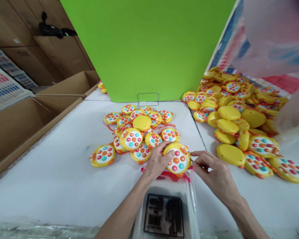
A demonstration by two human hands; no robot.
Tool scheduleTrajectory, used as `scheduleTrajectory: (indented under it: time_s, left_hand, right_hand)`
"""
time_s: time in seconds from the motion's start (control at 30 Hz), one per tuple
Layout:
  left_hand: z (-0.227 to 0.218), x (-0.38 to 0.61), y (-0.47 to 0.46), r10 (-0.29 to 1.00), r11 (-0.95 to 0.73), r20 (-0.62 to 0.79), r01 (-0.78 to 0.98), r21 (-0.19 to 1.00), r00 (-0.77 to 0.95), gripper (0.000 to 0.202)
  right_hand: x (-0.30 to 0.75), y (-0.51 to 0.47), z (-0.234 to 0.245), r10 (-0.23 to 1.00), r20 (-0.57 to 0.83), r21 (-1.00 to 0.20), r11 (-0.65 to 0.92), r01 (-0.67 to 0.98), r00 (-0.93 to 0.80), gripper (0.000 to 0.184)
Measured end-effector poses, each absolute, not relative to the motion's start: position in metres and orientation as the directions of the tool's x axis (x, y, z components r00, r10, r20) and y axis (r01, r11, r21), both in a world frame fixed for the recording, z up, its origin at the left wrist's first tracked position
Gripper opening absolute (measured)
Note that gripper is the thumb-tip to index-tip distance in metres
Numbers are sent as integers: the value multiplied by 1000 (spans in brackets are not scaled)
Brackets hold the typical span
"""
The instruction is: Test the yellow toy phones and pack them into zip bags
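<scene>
My left hand (158, 161) is closed around a yellow duck-shaped toy (177, 158) with a white face full of coloured buttons. The toy is tilted, its orange beak and eyes toward the upper right. At its right edge my right hand (211, 167) pinches a thin dark pin-like tool (192, 160), whose tip meets the toy near the eye. Below the toy lies a clear zip bag (189, 202) with a pink-red seal and a black-printed panel. Just beyond my left hand is a pile of similar toys (141, 123), some with orange cords, one face down.
A larger heap of the duck toys (229, 113) covers the right side of the white table (52, 179). A green board (149, 46) stands at the back behind a small wire stand (148, 99). Open cardboard boxes (62, 109) line the left; clear plastic (276, 43) hangs at right.
</scene>
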State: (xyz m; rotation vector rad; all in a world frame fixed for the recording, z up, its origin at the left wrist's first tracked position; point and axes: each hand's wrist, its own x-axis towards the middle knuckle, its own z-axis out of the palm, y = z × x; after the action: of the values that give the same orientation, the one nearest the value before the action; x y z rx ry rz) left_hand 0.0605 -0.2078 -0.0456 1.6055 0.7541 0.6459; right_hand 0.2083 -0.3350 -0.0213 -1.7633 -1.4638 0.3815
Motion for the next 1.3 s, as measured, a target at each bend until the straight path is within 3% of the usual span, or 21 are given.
scheduleTrajectory:
  time_s: [0.53, 0.83, 1.3]
  left_hand:
    - [-45, 61, -209, 776, -164, 49, 127, 978, 628, 29]
    - [-45, 60, -209, 776, -88, 13, 88, 992, 631, 32]
    - [-44, 60, -209, 778, -182, 59, 134, 974, 626, 31]
  right_hand:
    - [209, -336, -20, 924, 256, -692, -32, 721, 286, 20]
    - [208, -333, -21, 910, 306, -647, -19, 762, 282, 19]
    - [209, -334, -22, 922, 259, -665, -45, 745, 287, 17]
